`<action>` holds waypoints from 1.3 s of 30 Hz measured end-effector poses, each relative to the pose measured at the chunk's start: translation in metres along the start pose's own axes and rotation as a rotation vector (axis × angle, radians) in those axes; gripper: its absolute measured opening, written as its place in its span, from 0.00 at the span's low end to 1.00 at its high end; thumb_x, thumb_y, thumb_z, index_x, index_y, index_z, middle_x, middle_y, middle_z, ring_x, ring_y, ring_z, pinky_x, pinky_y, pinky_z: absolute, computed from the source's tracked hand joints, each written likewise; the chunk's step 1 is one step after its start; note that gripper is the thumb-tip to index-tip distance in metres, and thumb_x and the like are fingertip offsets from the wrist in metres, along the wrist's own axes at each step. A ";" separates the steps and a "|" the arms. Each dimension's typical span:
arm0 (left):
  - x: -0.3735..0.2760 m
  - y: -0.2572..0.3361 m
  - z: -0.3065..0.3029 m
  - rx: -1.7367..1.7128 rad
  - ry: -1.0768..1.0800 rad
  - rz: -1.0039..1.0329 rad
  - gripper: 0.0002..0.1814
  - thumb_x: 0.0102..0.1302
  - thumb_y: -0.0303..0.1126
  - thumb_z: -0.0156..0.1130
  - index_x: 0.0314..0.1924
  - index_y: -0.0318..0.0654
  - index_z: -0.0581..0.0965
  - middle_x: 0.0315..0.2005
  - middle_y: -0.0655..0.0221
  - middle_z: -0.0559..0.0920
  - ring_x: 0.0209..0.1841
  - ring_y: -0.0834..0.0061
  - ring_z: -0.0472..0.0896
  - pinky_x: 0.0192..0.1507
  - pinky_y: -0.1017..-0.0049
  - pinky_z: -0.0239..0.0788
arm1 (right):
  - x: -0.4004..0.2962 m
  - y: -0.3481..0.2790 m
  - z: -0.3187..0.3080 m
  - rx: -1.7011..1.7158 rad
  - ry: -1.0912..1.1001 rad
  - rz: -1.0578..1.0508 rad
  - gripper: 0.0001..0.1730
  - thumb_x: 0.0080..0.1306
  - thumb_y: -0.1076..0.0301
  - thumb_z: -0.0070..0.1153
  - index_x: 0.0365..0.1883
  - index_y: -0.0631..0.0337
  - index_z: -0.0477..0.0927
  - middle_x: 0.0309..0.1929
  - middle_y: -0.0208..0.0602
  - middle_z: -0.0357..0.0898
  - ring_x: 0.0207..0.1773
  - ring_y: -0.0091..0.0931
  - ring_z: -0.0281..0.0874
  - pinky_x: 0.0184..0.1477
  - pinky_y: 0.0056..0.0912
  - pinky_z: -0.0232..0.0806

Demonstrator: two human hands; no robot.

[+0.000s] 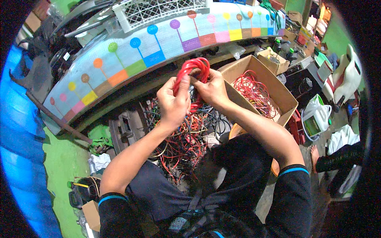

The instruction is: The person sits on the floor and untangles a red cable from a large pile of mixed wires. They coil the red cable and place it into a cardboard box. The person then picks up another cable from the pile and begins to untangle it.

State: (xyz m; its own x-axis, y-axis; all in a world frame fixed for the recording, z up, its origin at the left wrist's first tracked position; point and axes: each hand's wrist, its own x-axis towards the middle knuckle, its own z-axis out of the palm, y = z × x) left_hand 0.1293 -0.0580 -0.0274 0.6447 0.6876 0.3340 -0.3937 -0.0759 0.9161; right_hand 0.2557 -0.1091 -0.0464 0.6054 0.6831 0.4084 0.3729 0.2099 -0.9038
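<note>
A coiled bundle of thick red cable (195, 64) is held up in front of me between both hands. My left hand (175, 98) grips the coil's left side, thumb upward. At its right side, my right hand (212, 87) pinches the coil with bent fingers. The lower loops hang between the hands. Beneath them lies a large tangled heap of mixed wires (190, 136), mostly red, black and orange. To the right stands an open cardboard box (287, 104) with loose thin red wires (253, 89) in it.
A long table with a colourful printed cover (166, 38) spans the far side, bearing a white plastic crate (128, 20). A smaller carton (273, 61), a white jug (317, 116) and another person's bare foot (314, 154) are at the right. A metal bar (59, 117) slants at the left.
</note>
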 end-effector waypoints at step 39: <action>0.134 -0.202 0.111 0.682 -0.371 -0.009 0.17 0.60 0.34 0.63 0.46 0.32 0.80 0.36 0.59 0.84 0.39 0.73 0.82 0.44 0.73 0.73 | -0.073 0.181 -0.269 0.025 0.459 0.644 0.16 0.69 0.67 0.50 0.51 0.69 0.76 0.40 0.39 0.82 0.37 0.23 0.82 0.31 0.23 0.73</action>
State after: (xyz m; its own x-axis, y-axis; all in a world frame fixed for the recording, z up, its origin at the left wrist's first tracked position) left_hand 0.3683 -0.0305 -0.1434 0.8707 0.4125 0.2677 0.0255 -0.5815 0.8132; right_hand 0.4679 -0.3096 -0.2052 0.9285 0.3195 -0.1891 -0.1622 -0.1092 -0.9807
